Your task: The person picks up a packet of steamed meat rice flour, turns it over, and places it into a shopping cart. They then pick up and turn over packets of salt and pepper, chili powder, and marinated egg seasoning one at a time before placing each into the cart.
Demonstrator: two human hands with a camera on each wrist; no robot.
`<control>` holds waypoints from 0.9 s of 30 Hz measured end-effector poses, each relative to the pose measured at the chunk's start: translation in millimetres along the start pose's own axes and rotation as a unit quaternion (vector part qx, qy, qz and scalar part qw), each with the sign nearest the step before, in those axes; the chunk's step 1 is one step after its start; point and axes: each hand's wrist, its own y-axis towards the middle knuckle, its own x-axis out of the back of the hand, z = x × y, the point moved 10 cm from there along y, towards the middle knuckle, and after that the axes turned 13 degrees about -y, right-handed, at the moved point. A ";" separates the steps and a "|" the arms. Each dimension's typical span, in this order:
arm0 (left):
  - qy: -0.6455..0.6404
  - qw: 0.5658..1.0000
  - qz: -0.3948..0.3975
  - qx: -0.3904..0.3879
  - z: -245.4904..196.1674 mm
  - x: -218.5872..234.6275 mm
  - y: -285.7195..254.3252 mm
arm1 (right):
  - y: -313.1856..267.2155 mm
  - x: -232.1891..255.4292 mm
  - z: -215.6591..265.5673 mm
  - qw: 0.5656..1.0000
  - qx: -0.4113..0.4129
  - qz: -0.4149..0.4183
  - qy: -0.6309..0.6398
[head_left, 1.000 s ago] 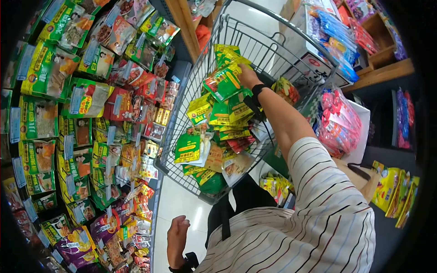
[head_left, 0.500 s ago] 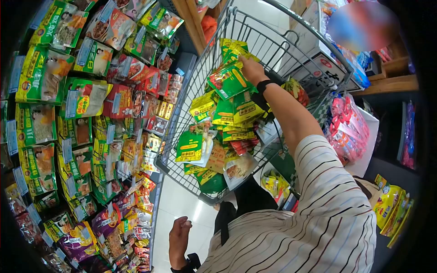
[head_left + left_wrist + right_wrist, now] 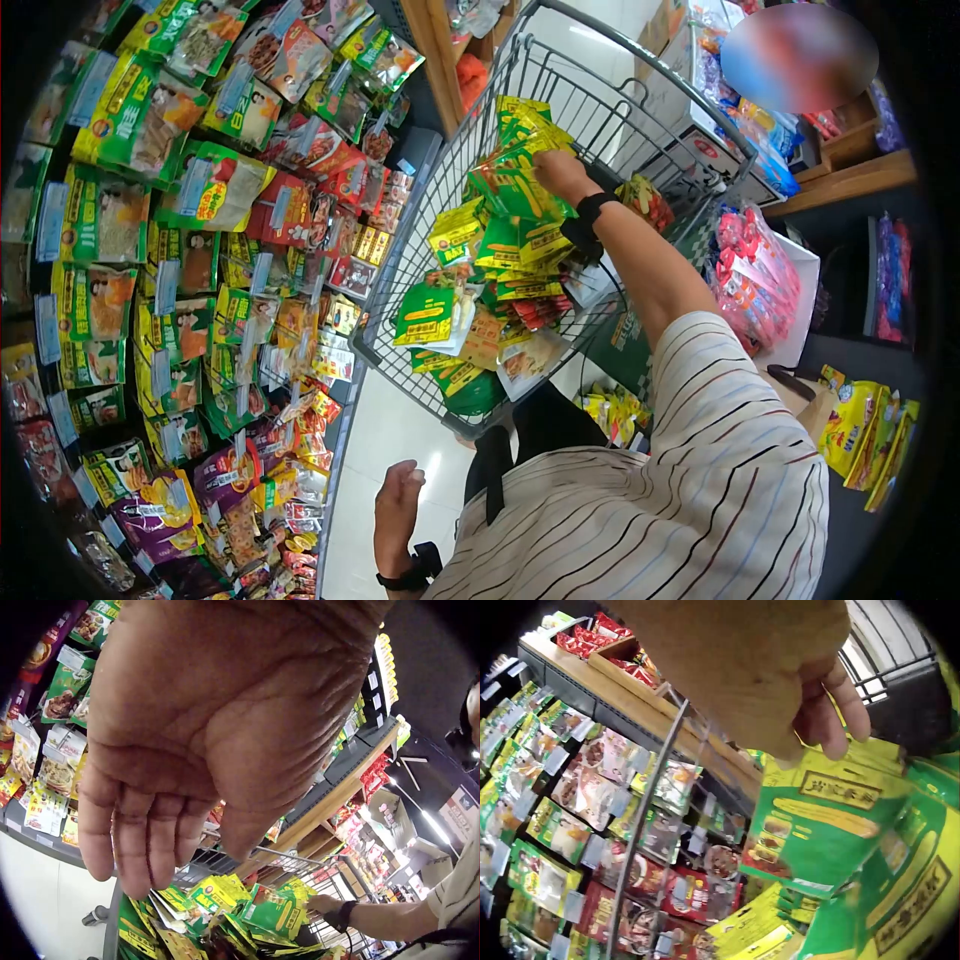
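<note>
My right hand [image 3: 563, 176] pinches the yellow top edge of a green and yellow food packet [image 3: 817, 817] over the shopping cart [image 3: 362, 343]. In the right wrist view the thumb is hidden behind the hand, and the packet hangs face out above other packets. Beneath it, a heap of similar packets [image 3: 424, 315] fills the near part of the wire basket, some flat and some leaning. Off to the lower left, my left hand [image 3: 398, 505] hangs in the air beside the cart, holding nothing. The left wrist view shows its palm [image 3: 202, 742] with loosely extended fingers.
Hanging packets [image 3: 130, 120] with price tags cover a shelf rack along the left. To the right stand a white bin of pink packages [image 3: 755, 280], a white carton [image 3: 690, 145] and yellow bags [image 3: 855, 420]. Pale floor tiles [image 3: 375, 440] show between rack and cart.
The packet in my right hand has tilted, so its printed face shows less in the head view. The hand keeps its grip over the heap. My left hand stays nearly in place.
</note>
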 end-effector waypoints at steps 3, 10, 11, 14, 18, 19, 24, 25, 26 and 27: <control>0.005 1.000 0.014 -0.022 5.8 8.1 2.3 | -38.5 38.8 37.0 0.977 0.018 0.081 0.195; -0.082 0.979 0.037 -0.185 -35.0 34.2 2.0 | -174.9 145.6 135.7 0.831 0.039 0.096 0.546; -0.066 0.968 0.036 -0.238 -52.2 37.7 -2.2 | -191.5 152.0 152.1 0.800 0.050 0.107 0.589; 0.024 0.928 0.016 -0.370 -87.4 55.0 -28.1 | -257.6 174.7 214.6 0.748 0.068 0.110 0.651; 0.069 0.881 0.007 -0.469 -108.1 68.7 -68.0 | -347.7 192.7 305.6 0.667 0.144 0.135 0.718; 0.042 0.875 0.005 -0.483 -103.9 77.2 -73.1 | -368.1 200.6 329.5 0.668 0.164 0.150 0.711; -0.052 0.894 -0.048 -0.442 -34.8 142.7 -59.0 | -425.4 218.7 389.9 0.637 0.166 0.145 0.739; -0.043 0.914 -0.059 -0.400 -28.7 151.2 -69.2 | -433.4 216.4 398.2 0.627 0.168 0.151 0.746; -0.033 0.931 -0.069 -0.357 -18.3 157.2 -73.8 | -440.5 213.7 405.0 0.616 0.170 0.158 0.753; -0.057 0.918 -0.063 -0.387 -14.6 160.6 -78.3 | -446.4 213.0 410.0 0.609 0.173 0.162 0.757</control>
